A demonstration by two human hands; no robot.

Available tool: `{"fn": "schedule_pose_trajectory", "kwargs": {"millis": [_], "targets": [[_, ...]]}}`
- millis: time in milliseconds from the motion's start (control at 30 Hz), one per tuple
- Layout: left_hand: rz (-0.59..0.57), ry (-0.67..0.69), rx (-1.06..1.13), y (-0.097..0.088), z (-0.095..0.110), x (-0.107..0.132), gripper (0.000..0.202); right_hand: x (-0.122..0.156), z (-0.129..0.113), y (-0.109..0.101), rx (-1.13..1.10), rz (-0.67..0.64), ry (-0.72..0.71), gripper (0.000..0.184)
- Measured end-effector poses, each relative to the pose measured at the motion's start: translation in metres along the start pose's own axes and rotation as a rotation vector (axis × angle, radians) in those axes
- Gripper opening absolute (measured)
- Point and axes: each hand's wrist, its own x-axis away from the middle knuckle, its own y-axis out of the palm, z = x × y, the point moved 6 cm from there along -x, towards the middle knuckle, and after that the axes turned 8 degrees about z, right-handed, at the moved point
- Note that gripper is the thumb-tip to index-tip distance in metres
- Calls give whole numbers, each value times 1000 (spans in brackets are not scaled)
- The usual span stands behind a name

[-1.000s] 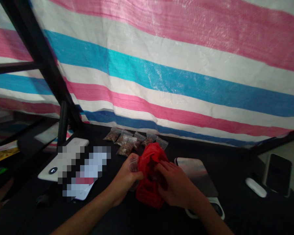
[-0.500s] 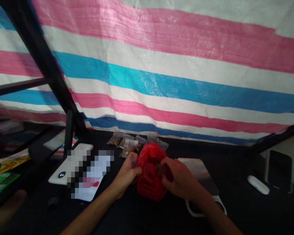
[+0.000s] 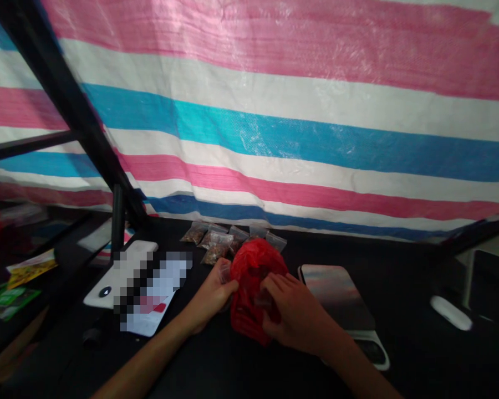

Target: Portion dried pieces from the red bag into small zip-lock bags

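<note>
A crumpled red plastic bag [image 3: 249, 324] stands on the black table with its mouth open toward me. At its left side, my left hand [image 3: 211, 296] is closed on a small clear zip bag [image 3: 224, 272], thumb near the red bag's edge. My right hand [image 3: 295, 313] reaches into the red bag's mouth from the right, fingers curled together. Something translucent shows at those fingertips, too dim to name. Behind the red bag lie several small zip bags [image 3: 216, 249] with brownish bits inside.
Right of the red bag is a small scale [image 3: 336, 288] with a shiny plate. A white phone-like device [image 3: 139, 252] and a lit phone [image 3: 149, 321] lie left. Farther right are a white oblong case [image 3: 451, 313] and a dark-screened device [image 3: 493, 285]. A striped sheet [image 3: 274, 133] hangs behind.
My right hand has shifted slightly left, with its fingers at the red bag's opening. My left hand keeps its hold. The view has turned a little, and a red shape appears at the left edge.
</note>
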Motion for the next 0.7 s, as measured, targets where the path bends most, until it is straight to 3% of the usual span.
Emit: {"fn": "schedule_pose_trajectory", "kwargs": {"millis": [167,300,567,700], "targets": [[-27,-85,11,6,-12,2,23,0,4,6,-32,9,17,22],[-36,-85,38,6,-11,2,23,-2,11,-1,-109,55,26,25],[16,78,5,5,4,5,25,0,19,-22,-311,181,7,32],[-13,199,-41,12,6,12,27,2,15,-26,-372,328,-44,33]]}}
